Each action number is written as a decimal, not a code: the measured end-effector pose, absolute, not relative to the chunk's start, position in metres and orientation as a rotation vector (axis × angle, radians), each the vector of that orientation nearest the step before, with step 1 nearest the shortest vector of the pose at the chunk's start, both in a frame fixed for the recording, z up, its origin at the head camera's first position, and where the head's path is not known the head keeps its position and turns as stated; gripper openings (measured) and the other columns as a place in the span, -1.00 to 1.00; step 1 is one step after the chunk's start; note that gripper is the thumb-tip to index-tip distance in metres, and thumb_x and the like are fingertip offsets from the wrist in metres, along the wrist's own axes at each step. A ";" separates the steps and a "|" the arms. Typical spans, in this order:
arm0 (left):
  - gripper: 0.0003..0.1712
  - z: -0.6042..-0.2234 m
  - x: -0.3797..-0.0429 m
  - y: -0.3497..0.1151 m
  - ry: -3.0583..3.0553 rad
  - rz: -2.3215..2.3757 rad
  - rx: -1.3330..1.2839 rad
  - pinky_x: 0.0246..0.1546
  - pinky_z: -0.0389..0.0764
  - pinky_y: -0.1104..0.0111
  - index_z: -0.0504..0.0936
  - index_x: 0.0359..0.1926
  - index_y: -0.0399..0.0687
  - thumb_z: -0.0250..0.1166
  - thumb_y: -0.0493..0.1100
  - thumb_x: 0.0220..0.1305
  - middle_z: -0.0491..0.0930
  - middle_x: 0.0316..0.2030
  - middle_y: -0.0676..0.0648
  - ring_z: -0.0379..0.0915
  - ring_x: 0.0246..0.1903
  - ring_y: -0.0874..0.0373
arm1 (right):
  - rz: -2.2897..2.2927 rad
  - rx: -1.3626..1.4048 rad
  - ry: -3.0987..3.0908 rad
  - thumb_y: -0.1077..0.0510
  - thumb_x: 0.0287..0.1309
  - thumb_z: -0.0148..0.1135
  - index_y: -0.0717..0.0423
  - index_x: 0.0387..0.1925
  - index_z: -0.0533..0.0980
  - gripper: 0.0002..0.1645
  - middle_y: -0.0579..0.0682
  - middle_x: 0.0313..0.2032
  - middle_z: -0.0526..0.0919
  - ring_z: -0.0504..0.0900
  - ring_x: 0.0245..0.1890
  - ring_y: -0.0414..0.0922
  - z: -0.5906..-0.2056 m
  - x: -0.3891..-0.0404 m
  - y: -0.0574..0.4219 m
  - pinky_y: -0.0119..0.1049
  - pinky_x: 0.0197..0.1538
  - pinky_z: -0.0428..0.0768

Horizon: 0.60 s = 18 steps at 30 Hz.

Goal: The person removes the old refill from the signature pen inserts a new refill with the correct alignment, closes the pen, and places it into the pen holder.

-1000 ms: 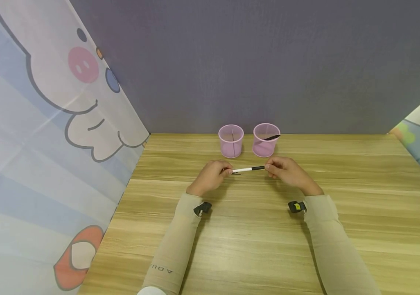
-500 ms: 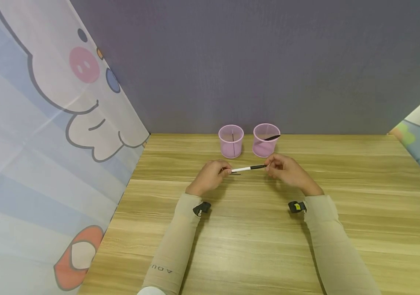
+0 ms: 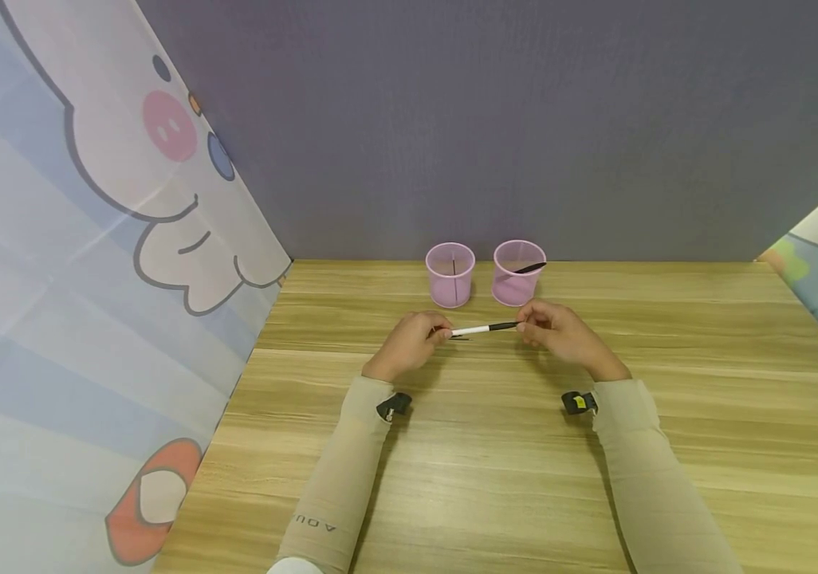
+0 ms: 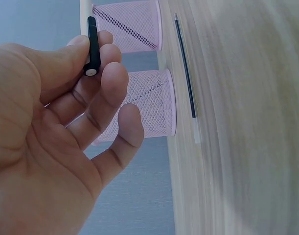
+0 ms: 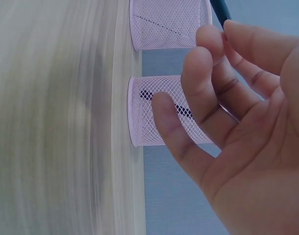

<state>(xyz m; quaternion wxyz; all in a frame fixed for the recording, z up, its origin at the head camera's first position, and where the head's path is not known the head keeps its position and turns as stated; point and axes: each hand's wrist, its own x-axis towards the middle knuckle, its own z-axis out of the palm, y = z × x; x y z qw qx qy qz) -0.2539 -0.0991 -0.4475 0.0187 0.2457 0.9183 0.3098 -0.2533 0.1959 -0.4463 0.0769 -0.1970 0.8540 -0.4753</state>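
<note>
Both hands hold one pen [image 3: 471, 330] with a white barrel and a black front part, lying crosswise between them. My left hand [image 3: 407, 344] pinches its rear end; the black clip [image 4: 93, 44] shows beside the thumb in the left wrist view. At the black tip end, my right hand [image 3: 560, 339] pinches with thumb and forefinger, the other fingers loosely bent. A thin ink refill [image 4: 185, 68], dark with a pale clear end, lies on the table under the pen near the left hand. In the head view the left fingers hide part of it.
Two pink mesh pen cups stand behind the hands. The left cup [image 3: 450, 291] contains a thin dark stick; in the right cup [image 3: 515, 291] a black pen [image 3: 529, 269] leans on the rim. A grey wall [image 3: 524, 127] rises behind the wooden table [image 3: 481, 478].
The right thumb and fingers have shifted slightly on the black tip, showing a little more of it. The left hand, the cups and the refill stay in place.
</note>
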 end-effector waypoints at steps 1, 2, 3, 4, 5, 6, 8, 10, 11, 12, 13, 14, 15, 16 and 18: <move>-0.81 -0.447 -0.254 -0.099 2.852 0.960 0.762 0.01 0.62 0.23 0.75 -0.10 -0.11 0.24 -0.15 0.47 0.75 -0.07 -0.05 0.61 -0.14 0.15 | -1.420 -0.585 2.560 0.26 0.44 0.17 0.32 -0.07 0.52 -0.83 0.16 -0.38 0.61 0.63 -0.34 0.10 -0.446 -0.253 0.196 -0.20 -0.24 0.68; -0.81 -0.448 -0.254 -0.099 2.853 0.958 0.762 0.02 0.62 0.23 0.75 -0.10 -0.11 0.24 -0.15 0.47 0.75 -0.06 -0.05 0.61 -0.14 0.15 | -1.421 -0.579 2.557 0.24 0.45 0.17 0.31 -0.07 0.52 -0.83 0.16 -0.38 0.61 0.63 -0.33 0.11 -0.446 -0.253 0.196 -0.19 -0.23 0.68; -0.81 -0.448 -0.254 -0.099 2.853 0.956 0.762 0.01 0.62 0.24 0.75 -0.10 -0.11 0.24 -0.14 0.47 0.75 -0.06 -0.05 0.60 -0.15 0.16 | -1.416 -0.581 2.558 0.23 0.45 0.17 0.31 -0.08 0.52 -0.82 0.16 -0.38 0.61 0.63 -0.33 0.12 -0.446 -0.253 0.196 -0.17 -0.23 0.69; -0.81 -0.448 -0.254 -0.099 2.855 0.955 0.763 0.01 0.62 0.24 0.74 -0.10 -0.11 0.25 -0.14 0.47 0.75 -0.07 -0.05 0.60 -0.15 0.17 | -1.417 -0.575 2.556 0.22 0.46 0.17 0.30 -0.08 0.52 -0.82 0.16 -0.38 0.62 0.64 -0.32 0.13 -0.446 -0.253 0.196 -0.17 -0.22 0.70; -0.81 -0.448 -0.254 -0.099 2.856 0.953 0.765 0.00 0.62 0.25 0.74 -0.10 -0.11 0.24 -0.14 0.47 0.75 -0.07 -0.04 0.60 -0.16 0.17 | -1.416 -0.572 2.556 0.21 0.46 0.17 0.29 -0.09 0.52 -0.82 0.16 -0.38 0.62 0.64 -0.32 0.12 -0.445 -0.253 0.195 -0.16 -0.21 0.70; -0.81 -0.448 -0.254 -0.099 2.857 0.953 0.767 -0.02 0.62 0.25 0.74 -0.11 -0.10 0.24 -0.13 0.47 0.75 -0.08 -0.04 0.59 -0.17 0.18 | -1.415 -0.571 2.557 0.20 0.46 0.17 0.29 -0.10 0.52 -0.82 0.16 -0.38 0.62 0.63 -0.32 0.11 -0.445 -0.253 0.195 -0.16 -0.20 0.70; -0.81 -0.448 -0.254 -0.099 2.859 0.952 0.769 -0.04 0.62 0.26 0.74 -0.11 -0.10 0.24 -0.13 0.47 0.75 -0.10 -0.03 0.58 -0.20 0.18 | -1.407 -0.573 2.560 0.19 0.47 0.16 0.26 -0.11 0.52 -0.83 0.16 -0.38 0.62 0.62 -0.34 0.08 -0.445 -0.252 0.195 -0.16 -0.20 0.70; -0.81 -0.448 -0.254 -0.099 2.861 0.952 0.774 -0.06 0.61 0.27 0.74 -0.11 -0.10 0.24 -0.13 0.47 0.75 -0.11 -0.03 0.57 -0.21 0.18 | -1.402 -0.570 2.563 0.18 0.47 0.16 0.23 -0.13 0.53 -0.85 0.15 -0.39 0.61 0.61 -0.35 0.05 -0.445 -0.252 0.195 -0.16 -0.20 0.69; -0.81 -0.447 -0.254 -0.099 2.862 0.952 0.775 -0.05 0.62 0.26 0.74 -0.11 -0.10 0.24 -0.13 0.47 0.75 -0.11 -0.03 0.57 -0.22 0.18 | -1.397 -0.575 2.565 0.18 0.47 0.16 0.22 -0.13 0.53 -0.85 0.15 -0.39 0.61 0.60 -0.36 0.04 -0.445 -0.252 0.195 -0.16 -0.20 0.69; -0.81 -0.448 -0.254 -0.099 2.864 0.950 0.778 -0.05 0.62 0.26 0.74 -0.11 -0.10 0.25 -0.13 0.47 0.75 -0.11 -0.03 0.58 -0.21 0.18 | -1.394 -0.577 2.566 0.18 0.47 0.16 0.21 -0.14 0.53 -0.86 0.16 -0.39 0.61 0.60 -0.36 0.03 -0.445 -0.252 0.195 -0.17 -0.21 0.68; -0.81 -0.448 -0.254 -0.099 2.865 0.949 0.780 -0.04 0.62 0.26 0.75 -0.11 -0.11 0.25 -0.13 0.47 0.75 -0.11 -0.03 0.59 -0.20 0.18 | -1.392 -0.577 2.565 0.17 0.48 0.16 0.20 -0.14 0.52 -0.86 0.16 -0.38 0.61 0.59 -0.36 0.02 -0.445 -0.252 0.195 -0.17 -0.21 0.68; -0.81 -0.448 -0.254 -0.099 2.867 0.948 0.782 -0.03 0.62 0.26 0.75 -0.11 -0.11 0.25 -0.13 0.47 0.75 -0.11 -0.04 0.59 -0.19 0.18 | -1.391 -0.576 2.564 0.17 0.48 0.15 0.20 -0.14 0.52 -0.86 0.16 -0.38 0.61 0.59 -0.36 0.02 -0.445 -0.253 0.195 -0.18 -0.22 0.67; -0.81 -0.448 -0.254 -0.099 2.870 0.945 0.786 -0.02 0.63 0.25 0.75 -0.11 -0.10 0.25 -0.13 0.47 0.75 -0.10 -0.04 0.60 -0.18 0.18 | -1.390 -0.574 2.564 0.16 0.48 0.15 0.19 -0.14 0.52 -0.85 0.16 -0.38 0.61 0.59 -0.36 0.01 -0.445 -0.253 0.195 -0.19 -0.23 0.67; -0.80 -0.448 -0.254 -0.099 2.871 0.943 0.787 -0.01 0.63 0.25 0.75 -0.11 -0.10 0.25 -0.13 0.47 0.75 -0.09 -0.04 0.61 -0.17 0.17 | -1.388 -0.570 2.563 0.15 0.48 0.15 0.19 -0.14 0.52 -0.84 0.16 -0.38 0.61 0.58 -0.36 0.01 -0.445 -0.253 0.195 -0.20 -0.23 0.66; -0.80 -0.448 -0.254 -0.099 2.873 0.938 0.789 0.00 0.63 0.25 0.75 -0.11 -0.10 0.25 -0.13 0.47 0.75 -0.09 -0.04 0.61 -0.16 0.17 | -1.380 -0.561 2.563 0.15 0.49 0.14 0.21 -0.14 0.52 -0.83 0.16 -0.37 0.61 0.58 -0.35 -0.01 -0.445 -0.253 0.196 -0.20 -0.23 0.66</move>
